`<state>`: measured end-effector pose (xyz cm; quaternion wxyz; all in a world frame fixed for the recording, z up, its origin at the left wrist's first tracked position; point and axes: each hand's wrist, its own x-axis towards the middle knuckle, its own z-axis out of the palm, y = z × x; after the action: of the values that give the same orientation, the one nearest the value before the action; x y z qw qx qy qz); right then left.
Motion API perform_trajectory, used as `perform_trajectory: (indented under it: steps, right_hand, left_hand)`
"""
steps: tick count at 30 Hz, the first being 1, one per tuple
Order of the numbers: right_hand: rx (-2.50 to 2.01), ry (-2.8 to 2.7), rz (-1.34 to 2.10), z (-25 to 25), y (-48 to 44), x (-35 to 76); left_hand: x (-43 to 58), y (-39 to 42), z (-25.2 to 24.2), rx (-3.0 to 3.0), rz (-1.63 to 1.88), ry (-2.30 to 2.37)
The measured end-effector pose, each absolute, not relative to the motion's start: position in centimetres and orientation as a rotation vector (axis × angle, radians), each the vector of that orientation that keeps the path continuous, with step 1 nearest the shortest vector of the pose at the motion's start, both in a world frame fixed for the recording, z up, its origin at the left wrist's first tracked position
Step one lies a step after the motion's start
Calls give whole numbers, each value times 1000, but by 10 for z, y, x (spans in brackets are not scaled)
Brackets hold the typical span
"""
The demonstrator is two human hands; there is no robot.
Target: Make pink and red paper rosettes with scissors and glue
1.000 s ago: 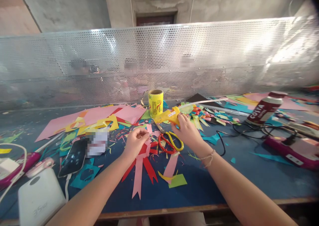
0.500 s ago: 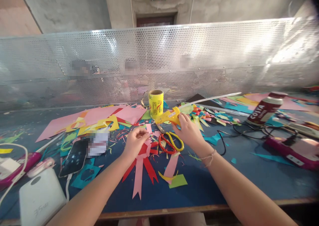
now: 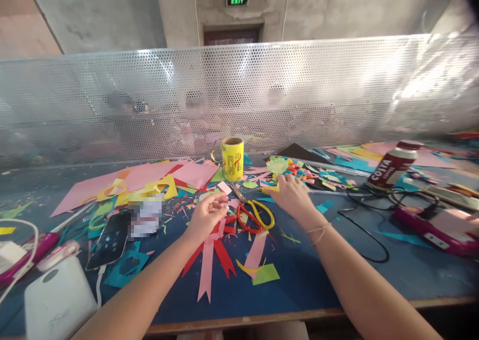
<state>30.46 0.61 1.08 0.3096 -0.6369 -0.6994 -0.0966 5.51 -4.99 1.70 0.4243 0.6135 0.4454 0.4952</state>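
Note:
My left hand [image 3: 208,214] is closed, its fingertips pinching a pink paper strip [image 3: 224,187] whose upper end shows above the fingers. Below it, a pink and red paper bow [image 3: 207,265] with notched tails lies on the table, its top partly covered by the hand. To the right, my right hand [image 3: 291,196] is wrapped around a yellow glue gun [image 3: 270,190] low over the table; the hand hides most of it. Between the hands lie scissors [image 3: 265,214] with red and yellow handles.
A yellow cardboard tube [image 3: 233,161] stands at the back middle. Paper scraps [image 3: 187,172] and a pile of colourful paper pieces [image 3: 307,172] lie around. A Costa bottle [image 3: 392,165], cables and a purple power strip [image 3: 434,232] are right; a phone [image 3: 109,240] and white power bank [image 3: 60,297] left.
My right hand has moved the glue gun away from my left hand, right and down toward the table. My left fingers have shifted slightly, and the scissors and tube are more exposed.

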Motion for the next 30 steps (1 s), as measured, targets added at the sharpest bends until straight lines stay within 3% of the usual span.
perform_trajectory:
  steps: [4, 7, 18, 30]
  right_hand:
    - [-1099, -1852, 474, 15, -9, 258]
    - [-945, -1731, 745, 12, -18, 235]
    - [-838, -1571, 898, 10, -25, 226]
    - [-749, -1035, 1348, 9, -24, 220]
  left_hand:
    - [59, -55, 14, 1585, 1123, 1009]
    - [60, -58, 12, 1593, 1062, 927]
    - [62, -58, 8, 1555, 1002, 856]
    - [61, -61, 21, 1596, 990, 873]
